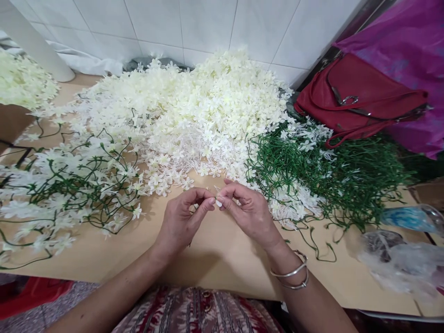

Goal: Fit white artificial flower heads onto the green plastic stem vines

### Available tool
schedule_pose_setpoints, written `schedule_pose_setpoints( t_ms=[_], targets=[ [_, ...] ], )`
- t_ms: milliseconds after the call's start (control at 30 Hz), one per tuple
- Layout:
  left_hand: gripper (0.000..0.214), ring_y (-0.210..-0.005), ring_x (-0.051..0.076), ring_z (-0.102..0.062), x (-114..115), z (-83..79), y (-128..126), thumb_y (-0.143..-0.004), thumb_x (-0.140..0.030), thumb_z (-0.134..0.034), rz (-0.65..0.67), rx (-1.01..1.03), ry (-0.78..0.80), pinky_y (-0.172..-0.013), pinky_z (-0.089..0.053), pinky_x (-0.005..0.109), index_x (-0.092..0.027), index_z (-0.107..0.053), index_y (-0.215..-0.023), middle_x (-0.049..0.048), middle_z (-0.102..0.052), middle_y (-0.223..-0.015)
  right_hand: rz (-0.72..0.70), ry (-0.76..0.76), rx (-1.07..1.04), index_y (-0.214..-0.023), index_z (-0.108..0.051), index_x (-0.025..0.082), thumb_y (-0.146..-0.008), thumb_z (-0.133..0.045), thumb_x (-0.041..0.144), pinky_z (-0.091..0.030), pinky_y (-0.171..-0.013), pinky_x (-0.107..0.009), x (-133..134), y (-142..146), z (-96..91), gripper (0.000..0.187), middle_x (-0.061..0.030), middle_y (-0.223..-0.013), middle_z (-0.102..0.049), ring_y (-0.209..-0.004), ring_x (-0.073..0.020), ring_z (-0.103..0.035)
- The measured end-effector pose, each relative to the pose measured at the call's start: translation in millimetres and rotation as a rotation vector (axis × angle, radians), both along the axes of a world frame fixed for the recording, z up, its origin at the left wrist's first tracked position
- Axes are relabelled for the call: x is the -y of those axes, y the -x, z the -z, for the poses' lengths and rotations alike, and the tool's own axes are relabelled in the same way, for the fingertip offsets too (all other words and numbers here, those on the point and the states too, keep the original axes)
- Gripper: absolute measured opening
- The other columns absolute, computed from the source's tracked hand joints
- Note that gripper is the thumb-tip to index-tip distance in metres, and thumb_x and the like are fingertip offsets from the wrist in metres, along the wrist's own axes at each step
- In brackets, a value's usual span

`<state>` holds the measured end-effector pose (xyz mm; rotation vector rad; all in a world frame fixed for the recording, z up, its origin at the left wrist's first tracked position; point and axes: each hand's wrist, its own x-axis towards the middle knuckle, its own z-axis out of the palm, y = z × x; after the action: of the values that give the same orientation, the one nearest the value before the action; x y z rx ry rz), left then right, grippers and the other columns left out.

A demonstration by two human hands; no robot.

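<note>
Near the front middle of the table, my left hand (181, 218) and my right hand (250, 213) meet with thumbs and forefingers pinched together. Between the fingertips shows a small white artificial flower (218, 202), which my right hand grips. A thin green plastic stem seems to run through my left hand; only bits of it show, and the fingers cover most of the joint. Just beyond my hands spreads a large heap of loose cream-white artificial flowers (208, 106). Right of it lies a tangled pile of green stems (284, 162).
On the left are white flowers on green stems (79, 180). A red handbag (364, 92) rests at the back right, beside a purple bag (412, 60). Clear plastic bags (398, 259) lie at the right edge. A tiled wall (208, 23) closes off the back.
</note>
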<state>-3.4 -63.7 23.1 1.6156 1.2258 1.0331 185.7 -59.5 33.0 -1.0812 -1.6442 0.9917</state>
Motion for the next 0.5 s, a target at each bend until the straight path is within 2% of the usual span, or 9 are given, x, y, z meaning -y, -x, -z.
schedule_pose_setpoints(
  t_ms=[100, 200, 333, 500],
  targets=[
    [0.013, -0.078, 0.016, -0.073, 8.4, 10.7, -1.2, -0.099, -0.032, -0.067, -0.050, 0.060, 0.027, -0.074, -0.055, 0.025, -0.020, -0.071, -0.095, 0.0020, -0.077, -0.083, -0.031, 0.045, 0.039, -0.087, -0.067, 0.024, -0.101, -0.065, 0.027, -0.057, -0.087, -0.034, 1.9, 4.8, 4.4, 0.015, 0.0039, -0.073, -0.065, -0.068, -0.0134, -0.062],
    [0.014, -0.078, 0.016, -0.073, 13.7, 18.6, -2.2, -0.100, -0.031, -0.066, -0.080, 0.094, 0.023, -0.073, -0.056, 0.026, -0.019, -0.070, -0.095, 0.0033, -0.076, -0.085, -0.050, 0.104, 0.030, -0.086, -0.066, 0.023, -0.101, -0.064, 0.028, -0.053, -0.072, -0.029, 2.6, 9.4, 9.4, 0.016, 0.0020, -0.075, -0.067, -0.069, -0.0137, -0.062],
    [0.012, -0.080, 0.016, -0.073, 13.8, 21.8, -3.7, -0.099, -0.030, -0.066, -0.065, 0.129, 0.041, -0.075, -0.056, 0.026, -0.019, -0.070, -0.096, 0.0036, -0.076, -0.086, -0.068, 0.224, -0.129, -0.088, -0.067, 0.023, -0.097, -0.070, 0.034, -0.055, -0.068, -0.027, -0.6, 12.4, 14.8, 0.015, 0.0017, -0.076, -0.068, -0.068, -0.0131, -0.064],
    [0.014, -0.084, 0.016, -0.071, 12.7, 21.8, -6.2, -0.101, -0.033, -0.064, -0.084, 0.235, 0.074, -0.079, -0.057, 0.026, -0.020, -0.067, -0.099, 0.0034, -0.073, -0.088, -0.075, 0.336, -0.295, -0.100, -0.068, 0.023, -0.091, -0.078, 0.047, -0.061, -0.073, -0.028, -6.8, 12.0, 16.0, 0.027, 0.0006, -0.080, -0.068, -0.073, -0.0140, -0.068]
  ],
)
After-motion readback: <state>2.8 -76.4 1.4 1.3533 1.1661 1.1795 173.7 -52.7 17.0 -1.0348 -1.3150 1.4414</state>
